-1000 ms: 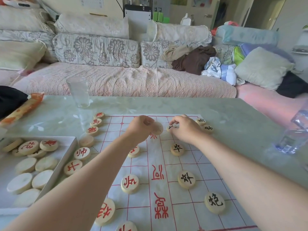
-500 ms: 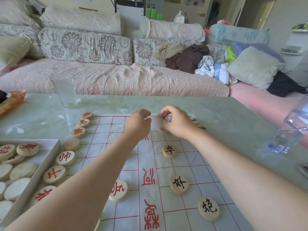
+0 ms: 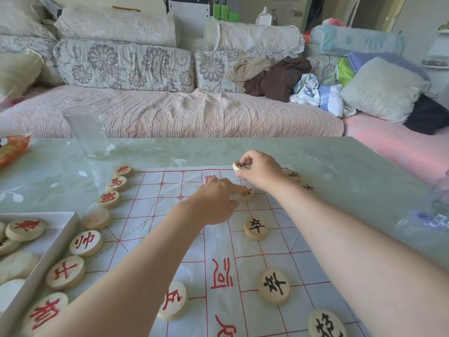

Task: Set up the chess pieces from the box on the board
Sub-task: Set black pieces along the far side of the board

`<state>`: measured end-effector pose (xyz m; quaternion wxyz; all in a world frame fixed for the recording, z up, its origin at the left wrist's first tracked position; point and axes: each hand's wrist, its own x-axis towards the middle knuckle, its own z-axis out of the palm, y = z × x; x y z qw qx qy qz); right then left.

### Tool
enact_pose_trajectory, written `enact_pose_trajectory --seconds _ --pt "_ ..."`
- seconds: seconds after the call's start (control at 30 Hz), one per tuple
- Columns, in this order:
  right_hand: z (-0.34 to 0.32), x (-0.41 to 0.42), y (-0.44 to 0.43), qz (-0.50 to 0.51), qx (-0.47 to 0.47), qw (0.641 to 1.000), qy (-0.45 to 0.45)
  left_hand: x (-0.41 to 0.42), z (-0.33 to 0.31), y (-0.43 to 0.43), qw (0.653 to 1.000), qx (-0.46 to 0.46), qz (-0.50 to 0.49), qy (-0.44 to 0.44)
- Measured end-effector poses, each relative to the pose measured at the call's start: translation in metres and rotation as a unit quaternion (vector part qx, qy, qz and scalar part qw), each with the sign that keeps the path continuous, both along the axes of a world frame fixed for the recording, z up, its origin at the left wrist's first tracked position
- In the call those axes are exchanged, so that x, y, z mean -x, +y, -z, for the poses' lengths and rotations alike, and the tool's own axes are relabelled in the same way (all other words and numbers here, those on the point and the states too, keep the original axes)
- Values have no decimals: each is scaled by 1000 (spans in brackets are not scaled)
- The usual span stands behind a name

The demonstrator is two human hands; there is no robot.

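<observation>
Pinching a black-marked piece (image 3: 241, 165) at thumb and fingertips, your right hand (image 3: 263, 171) holds it tilted just above the board (image 3: 150, 207) at its 12 o'clock edge, not seated. Just toward 6 o'clock your left hand (image 3: 216, 203) has its forefinger stretched onto a second black piece (image 3: 247, 195), other fingers tucked; pressing, not gripping, as far as shows. Risks, my read: held disc is slanted, so a loose release could land it on edge and roll it off onto the worktop (image 3: 340, 171), or leave it off its crossing. Board looks like a thin sheet; a sideways shove from that forefinger could wrinkle it and shift every placed piece. Black pieces (image 3: 294, 175) at 1 o'clock sit just beside your right wrist, easy to sweep. Left forearm crosses above the red soldier (image 3: 173, 300) and passes near the red row (image 3: 109, 199) along 9 o'clock; pulling back low could knock them. Glass (image 3: 86, 131) at 11 o'clock stands near the corner, tippable on a wide reach toward the box (image 3: 36, 214) at 8 o'clock.
</observation>
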<state>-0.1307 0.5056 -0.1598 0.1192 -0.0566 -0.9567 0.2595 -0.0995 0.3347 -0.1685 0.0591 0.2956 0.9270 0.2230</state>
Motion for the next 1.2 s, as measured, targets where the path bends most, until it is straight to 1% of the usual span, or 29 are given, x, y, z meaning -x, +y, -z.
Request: enact_pose_trajectory --seconds 0.13,0.23,0.37,0.57,0.73,0.83,1.0,1.1,1.2 --pt "4 8 -10 -10 -34 999 -16 0 2 -5 999 -27 -8 33" --pt "3 8 -12 -5 -26 999 -26 3 0 -10 997 -50 -31 59" --pt "-6 3 -19 -13 -15 1000 -13 6 -2 -22 991 -83 -75 69" --pt "-28 -18 -69 -86 15 996 4 4 -17 -57 978 -76 -155 118" --pt "-39 -40 -130 -151 43 988 2 -5 -34 -116 970 2 -204 134" --pt "-42 -56 -176 -196 40 980 -12 -16 -44 -157 963 23 -236 129" --pt "-47 -75 -257 -261 -7 965 -34 -41 -57 -230 959 50 -257 110" --pt "-49 -80 -301 -284 -49 956 -50 -56 -58 -277 956 61 -273 87" --pt "-49 -83 -334 -297 -97 948 -58 -69 -54 -317 954 98 -273 76"
